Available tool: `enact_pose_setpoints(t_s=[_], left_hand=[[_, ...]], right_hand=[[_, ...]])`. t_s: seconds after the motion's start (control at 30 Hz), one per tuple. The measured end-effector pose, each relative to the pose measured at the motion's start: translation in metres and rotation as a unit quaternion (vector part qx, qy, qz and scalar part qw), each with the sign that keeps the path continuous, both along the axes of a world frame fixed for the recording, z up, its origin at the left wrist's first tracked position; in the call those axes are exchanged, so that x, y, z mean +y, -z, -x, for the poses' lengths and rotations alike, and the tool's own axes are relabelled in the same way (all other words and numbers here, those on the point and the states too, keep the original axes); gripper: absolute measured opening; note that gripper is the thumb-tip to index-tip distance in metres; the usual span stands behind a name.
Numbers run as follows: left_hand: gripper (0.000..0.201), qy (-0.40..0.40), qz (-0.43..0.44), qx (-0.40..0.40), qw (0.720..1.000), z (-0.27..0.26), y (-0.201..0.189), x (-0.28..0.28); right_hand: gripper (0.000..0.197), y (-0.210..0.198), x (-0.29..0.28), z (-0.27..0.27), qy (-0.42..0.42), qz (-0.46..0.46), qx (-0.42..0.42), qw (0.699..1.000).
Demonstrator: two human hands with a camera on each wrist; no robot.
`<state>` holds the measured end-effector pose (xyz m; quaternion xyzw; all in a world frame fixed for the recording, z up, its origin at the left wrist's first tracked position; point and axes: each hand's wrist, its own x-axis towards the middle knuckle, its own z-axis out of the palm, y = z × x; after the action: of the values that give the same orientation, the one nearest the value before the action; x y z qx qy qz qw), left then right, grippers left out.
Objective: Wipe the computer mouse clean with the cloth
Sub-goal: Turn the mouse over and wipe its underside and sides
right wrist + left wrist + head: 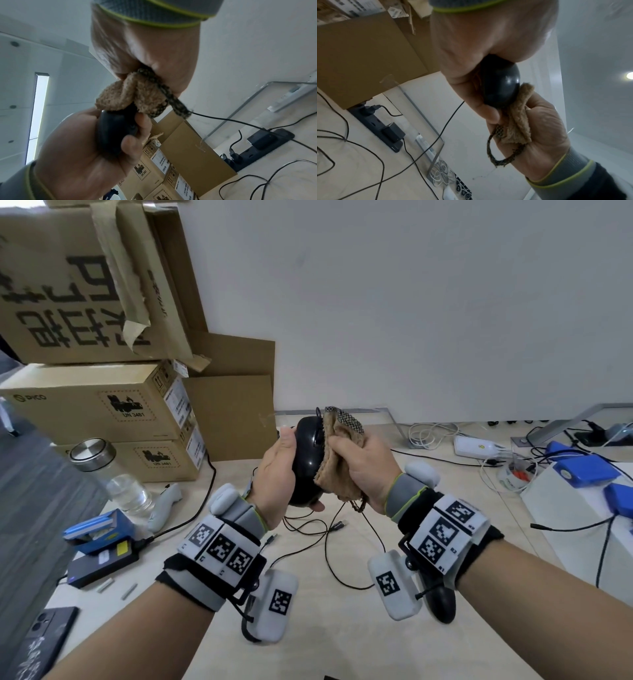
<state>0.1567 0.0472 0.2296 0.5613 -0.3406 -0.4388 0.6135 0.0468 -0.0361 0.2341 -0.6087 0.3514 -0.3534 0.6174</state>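
Note:
A glossy black computer mouse (308, 460) is held upright above the table, gripped by my left hand (279, 470) with thumb and fingers curled round its sides. My right hand (359, 470) grips a bunched brown terry cloth (337, 470) with a checked edge and presses it against the mouse's right side. In the left wrist view the mouse (500, 86) sits in my left hand (481, 67), with the cloth (519, 119) touching its lower side. The right wrist view shows the cloth (126, 93) on top of the mouse (113, 135). The mouse's black cable (329, 542) hangs to the table.
Stacked cardboard boxes (102, 412) stand at the back left. A glass bottle (113, 474), a blue box (99, 530) and a dark phone (41, 642) lie to the left. Cables, a white adapter (479, 446) and blue boxes (589, 470) are on the right.

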Motion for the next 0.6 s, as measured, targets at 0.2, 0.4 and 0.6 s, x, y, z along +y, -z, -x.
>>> enact_pose_setpoints(t_s=[0.2,0.4,0.6], left_hand=[[0.062,0.015,0.026,-0.079,0.996,0.0035,-0.0021,0.0019],[0.041,0.022,0.051,-0.170,0.984,0.0035,-0.0024,0.0039],[0.039,0.001,0.042,-0.107,0.993,0.0082,0.0003,0.0028]], right_hand=[[0.012,0.0026,-0.0020,-0.0002,0.023,0.016,0.004,1.000],[0.016,0.0002,-0.0024,-0.0055,0.069,0.025,0.024,0.997],[0.037,-0.0033,-0.0014,-0.0065,0.053,-0.043,-0.017,0.998]])
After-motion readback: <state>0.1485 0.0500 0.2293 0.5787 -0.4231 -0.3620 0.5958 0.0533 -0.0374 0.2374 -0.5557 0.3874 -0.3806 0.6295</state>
